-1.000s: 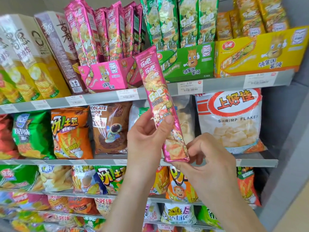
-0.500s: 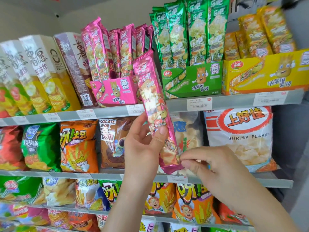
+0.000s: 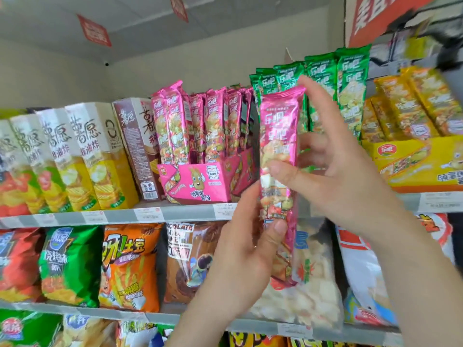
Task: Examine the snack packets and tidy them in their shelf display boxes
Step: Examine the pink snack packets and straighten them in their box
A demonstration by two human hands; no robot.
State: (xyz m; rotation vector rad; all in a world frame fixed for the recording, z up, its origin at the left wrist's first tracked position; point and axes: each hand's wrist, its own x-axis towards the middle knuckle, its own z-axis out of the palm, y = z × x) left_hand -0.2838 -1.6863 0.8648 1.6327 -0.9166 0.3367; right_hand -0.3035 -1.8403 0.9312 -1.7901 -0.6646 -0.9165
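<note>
on the upper shelf (image 3: 120,216) the pink display box (image 3: 200,181) holds upright pink packets. just right of it, the left hand (image 3: 240,256) grips the lower part of a pink snack packet (image 3: 278,146), thumb on its front. the packet stands upright before the green packets (image 3: 350,83). the right hand (image 3: 333,176) pinches its middle, thumb in front, fingers behind.

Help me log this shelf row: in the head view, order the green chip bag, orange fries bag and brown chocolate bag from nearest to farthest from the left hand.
1. brown chocolate bag, just left of the left hand.
2. orange fries bag, next leftward.
3. green chip bag, farthest left.
</note>
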